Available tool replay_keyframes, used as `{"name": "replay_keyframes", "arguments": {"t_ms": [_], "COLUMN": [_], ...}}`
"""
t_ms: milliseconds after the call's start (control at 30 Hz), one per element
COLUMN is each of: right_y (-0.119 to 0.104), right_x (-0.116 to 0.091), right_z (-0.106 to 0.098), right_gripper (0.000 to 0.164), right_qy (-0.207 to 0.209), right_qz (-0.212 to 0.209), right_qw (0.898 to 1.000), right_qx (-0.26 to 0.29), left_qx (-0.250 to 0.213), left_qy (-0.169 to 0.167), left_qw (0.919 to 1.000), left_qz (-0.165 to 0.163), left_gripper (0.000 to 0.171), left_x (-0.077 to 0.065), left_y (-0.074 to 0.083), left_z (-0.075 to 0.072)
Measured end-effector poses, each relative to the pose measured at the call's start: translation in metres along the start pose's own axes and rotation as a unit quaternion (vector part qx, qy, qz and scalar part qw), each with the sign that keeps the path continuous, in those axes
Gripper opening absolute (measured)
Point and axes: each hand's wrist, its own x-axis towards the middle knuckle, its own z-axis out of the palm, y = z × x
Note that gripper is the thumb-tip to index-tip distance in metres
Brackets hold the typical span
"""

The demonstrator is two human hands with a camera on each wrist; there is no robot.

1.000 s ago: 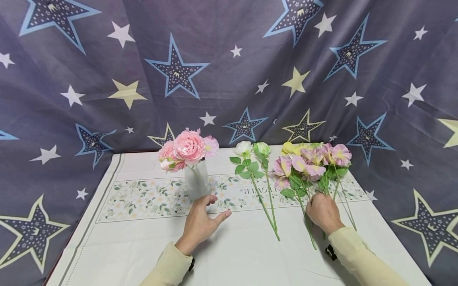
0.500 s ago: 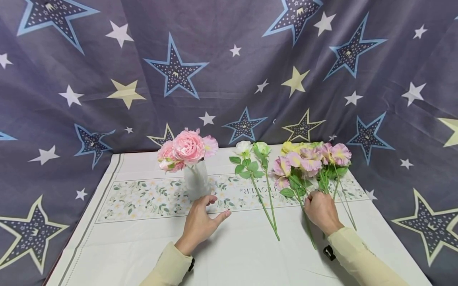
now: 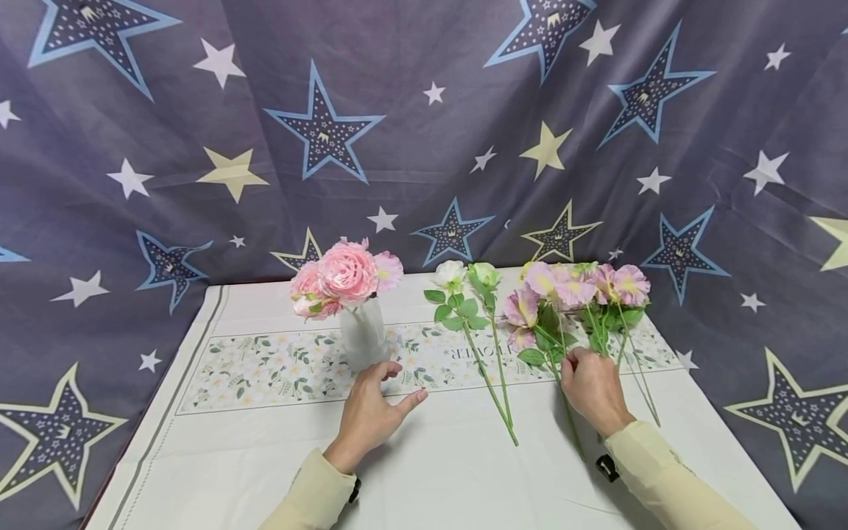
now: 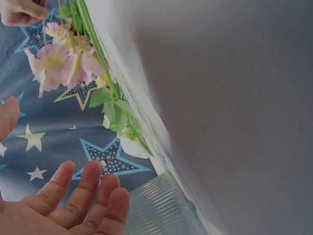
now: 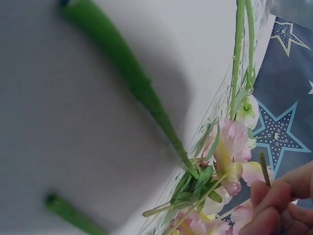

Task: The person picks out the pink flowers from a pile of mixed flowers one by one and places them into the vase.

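I read the left hand (image 3: pixel 374 414) as spread, just beside the vase (image 3: pixel 363 340), contact indeterminable; the vase stands on the printed band (image 3: pixel 265 372), holding pink flowers (image 3: pixel 347 271); I read the right hand (image 3: pixel 595 390) as pinching a stem (image 5: pixel 264 169) near purple blooms (image 3: pixel 522 305) at the table's (image 3: pixel 464 478) right.

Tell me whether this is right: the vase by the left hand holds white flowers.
White is wrong: the head view shows pink flowers in the vase by the left hand. A white rose lies on the cloth instead.
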Motion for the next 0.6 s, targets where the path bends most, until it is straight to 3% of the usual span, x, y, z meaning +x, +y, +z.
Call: {"name": "replay_keyframes", "arguments": {"t_ms": [600], "right_y": [-0.018], "right_x": [-0.001], "right_z": [-0.004], "right_gripper": [0.009], "right_qy": [0.084], "right_qz": [-0.049], "right_qw": [0.994], "right_qx": [0.050], "left_qx": [-0.003], "left_qy": [-0.003], "left_qw": [1.0000], "left_qz": [0.000], "left_gripper": [0.055], "left_x": [0.000], "left_y": [0.000], "left_z": [0.000]}}
